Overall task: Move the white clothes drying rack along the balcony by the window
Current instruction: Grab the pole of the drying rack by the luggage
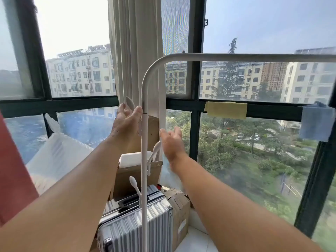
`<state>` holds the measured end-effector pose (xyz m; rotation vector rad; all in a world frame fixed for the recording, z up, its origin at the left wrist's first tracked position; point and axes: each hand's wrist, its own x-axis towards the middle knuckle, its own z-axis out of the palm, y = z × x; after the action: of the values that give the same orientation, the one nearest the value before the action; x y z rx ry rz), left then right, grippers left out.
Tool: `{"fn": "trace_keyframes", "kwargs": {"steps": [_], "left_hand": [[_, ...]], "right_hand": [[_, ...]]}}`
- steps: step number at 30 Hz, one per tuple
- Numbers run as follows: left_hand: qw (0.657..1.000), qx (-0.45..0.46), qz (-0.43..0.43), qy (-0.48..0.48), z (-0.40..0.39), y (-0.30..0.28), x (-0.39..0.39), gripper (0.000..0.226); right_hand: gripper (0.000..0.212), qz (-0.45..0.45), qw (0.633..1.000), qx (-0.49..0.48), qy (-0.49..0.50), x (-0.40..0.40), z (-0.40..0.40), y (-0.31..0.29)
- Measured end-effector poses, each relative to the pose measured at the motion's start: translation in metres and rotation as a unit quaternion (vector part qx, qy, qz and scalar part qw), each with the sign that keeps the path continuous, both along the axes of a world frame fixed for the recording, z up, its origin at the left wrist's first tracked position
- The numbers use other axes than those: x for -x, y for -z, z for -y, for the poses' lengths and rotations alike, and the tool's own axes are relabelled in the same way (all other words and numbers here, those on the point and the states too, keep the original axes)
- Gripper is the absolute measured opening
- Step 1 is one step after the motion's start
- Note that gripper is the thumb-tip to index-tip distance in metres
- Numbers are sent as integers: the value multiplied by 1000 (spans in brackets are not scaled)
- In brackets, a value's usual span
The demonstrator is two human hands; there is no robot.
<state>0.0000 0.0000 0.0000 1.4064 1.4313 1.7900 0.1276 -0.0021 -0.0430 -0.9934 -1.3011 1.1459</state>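
The white clothes drying rack [144, 160] stands right in front of me, its upright pole running down the middle and its top bar curving off to the right across the window. White hooks stick out from the pole. My left hand [125, 122] is open just left of the pole, fingers spread, thumb close to or touching it. My right hand [171, 140] is open to the right of the pole, palm facing left, a short gap away. Neither hand grips the pole.
A silver ribbed suitcase [127, 228] stands behind the pole at floor level, with cardboard boxes [179, 213] beside and behind it. A beige curtain [134, 51] hangs in the window corner. Yellow cloth [226, 110] and blue cloth [316, 122] hang on the window frame. Red fabric [12, 170] is at left.
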Motion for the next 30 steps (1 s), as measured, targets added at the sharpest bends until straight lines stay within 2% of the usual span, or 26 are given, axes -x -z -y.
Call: {"fn": "trace_keyframes", "kwargs": {"steps": [4,7,13,22,30], "left_hand": [[999,4,-20,32,-11,6,5,47],[999,-5,-15,33,-18,10,6,27],[998,-8,20,64,-32,18,12,28],[996,-27,7,83,-45,19,-18,13],[995,-27,-6,99,-58,21,-56,11]], "right_hand": [[80,50,998,24,-41,21,-6,13],[80,91,995,33,-21,37,-16,26],[90,70,997,23,37,57,-29,42],[49,103,990,-8,91,33,-38,49],[46,109,986,-21,122,-6,-53,53]]}}
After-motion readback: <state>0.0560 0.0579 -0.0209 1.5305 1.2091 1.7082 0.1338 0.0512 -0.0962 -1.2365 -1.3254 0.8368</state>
